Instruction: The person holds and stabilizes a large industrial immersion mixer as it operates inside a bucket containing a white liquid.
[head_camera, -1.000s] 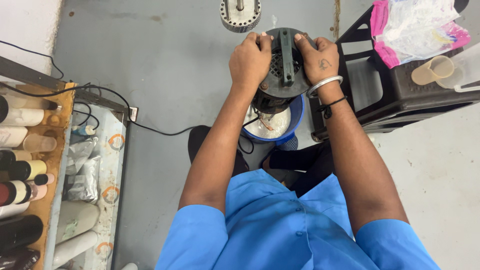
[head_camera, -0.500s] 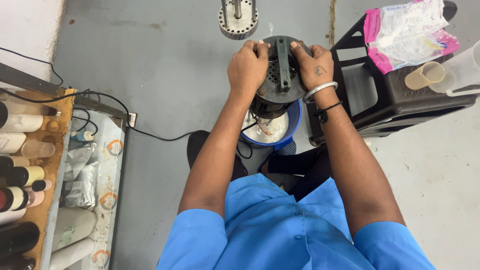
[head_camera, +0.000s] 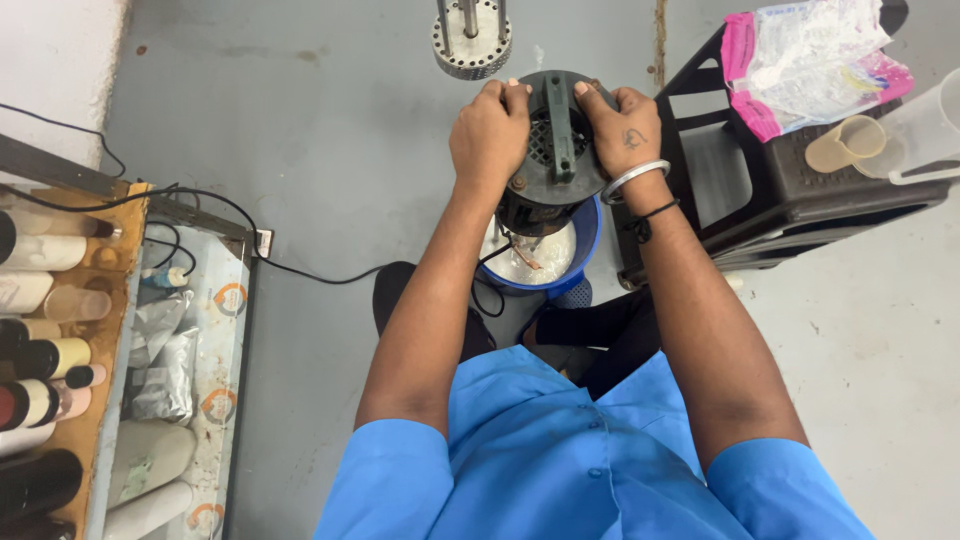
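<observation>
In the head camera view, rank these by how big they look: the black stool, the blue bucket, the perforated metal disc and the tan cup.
Largest to smallest, as they look:
1. black stool
2. blue bucket, though partly hidden by the motor unit
3. perforated metal disc
4. tan cup, though it sits higher, nearer the camera, so this order is unsure

A blue bucket (head_camera: 588, 240), a dark grey motor housing (head_camera: 556, 150), a pink-edged clear bag (head_camera: 800, 60).

Motor unit (head_camera: 553, 150): dark, round, with a perforated top grille crossed by a straight bar. It is held upright, gripped on both sides of its rim, directly above a blue bucket (head_camera: 588, 232). The bucket stands on the floor, holding whitish contents; thin wires hang into it.
</observation>
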